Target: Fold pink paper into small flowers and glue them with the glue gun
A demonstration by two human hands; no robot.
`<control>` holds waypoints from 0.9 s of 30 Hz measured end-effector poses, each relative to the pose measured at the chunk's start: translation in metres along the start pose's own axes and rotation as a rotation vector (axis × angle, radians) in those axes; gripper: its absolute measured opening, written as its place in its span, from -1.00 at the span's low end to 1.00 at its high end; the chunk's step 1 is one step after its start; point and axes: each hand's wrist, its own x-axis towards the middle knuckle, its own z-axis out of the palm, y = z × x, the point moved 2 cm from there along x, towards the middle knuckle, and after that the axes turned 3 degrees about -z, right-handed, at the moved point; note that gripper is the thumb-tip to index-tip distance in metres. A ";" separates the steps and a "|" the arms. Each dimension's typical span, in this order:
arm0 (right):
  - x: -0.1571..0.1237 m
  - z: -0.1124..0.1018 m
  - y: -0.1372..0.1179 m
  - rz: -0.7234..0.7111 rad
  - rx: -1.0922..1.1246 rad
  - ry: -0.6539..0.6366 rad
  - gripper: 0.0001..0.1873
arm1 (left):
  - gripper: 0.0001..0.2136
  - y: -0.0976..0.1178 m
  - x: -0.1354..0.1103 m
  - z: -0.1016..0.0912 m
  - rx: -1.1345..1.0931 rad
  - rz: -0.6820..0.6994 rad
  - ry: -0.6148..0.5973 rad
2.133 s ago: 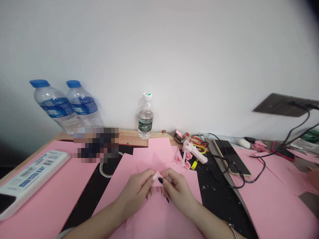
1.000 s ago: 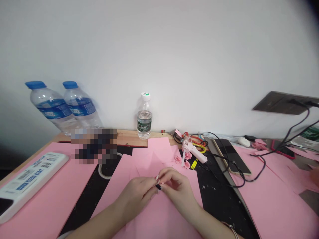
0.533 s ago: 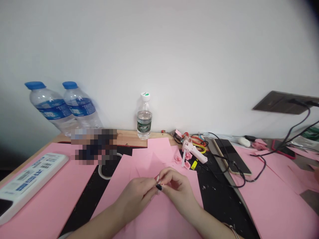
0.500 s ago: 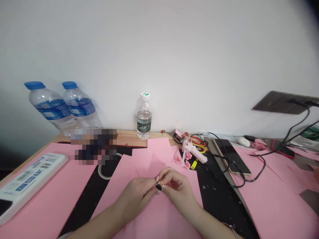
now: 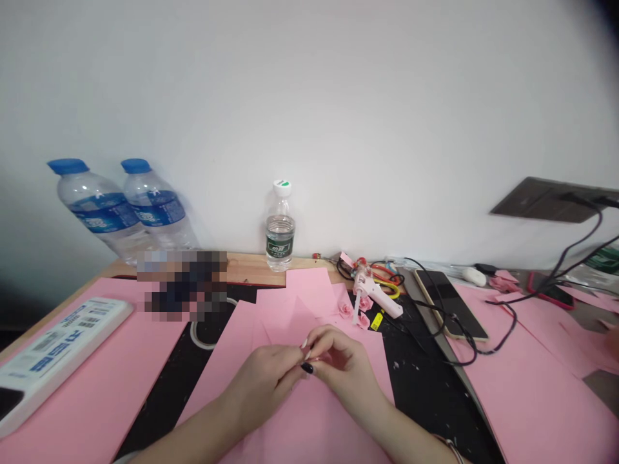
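Observation:
My left hand (image 5: 264, 380) and my right hand (image 5: 345, 370) meet fingertip to fingertip above the pink paper sheets (image 5: 319, 425). Both are closed in a pinch on a small piece of pink paper (image 5: 323, 357), mostly hidden by the fingers. A dark nail shows on the right thumb. Beyond the right hand lie several pink paper roses (image 5: 345, 310), beside a pale pink glue gun (image 5: 382, 299) with a glue stick at its tip.
A small water bottle (image 5: 280, 235) stands by the wall, and two large bottles (image 5: 104, 209) lean at the left. A white box (image 5: 62, 357), a tape roll (image 5: 194, 334), a phone (image 5: 447, 303) and black cables (image 5: 476, 345) lie around the black mat (image 5: 425, 386).
My fingertips have shifted slightly against each other, with the right thumb a little lower. Both hands stay in the same place, and nothing else has moved.

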 end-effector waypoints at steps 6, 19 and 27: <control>0.000 0.000 -0.002 -0.008 -0.074 0.001 -0.82 | -0.74 -0.002 0.000 0.002 0.042 -0.009 -0.020; 0.002 -0.004 -0.011 -0.138 -0.304 -0.027 -0.63 | -0.71 0.000 0.001 -0.002 0.009 -0.044 -0.012; -0.001 -0.002 -0.010 -0.179 -0.413 -0.068 -0.79 | -0.74 0.001 0.001 -0.001 0.004 -0.044 -0.018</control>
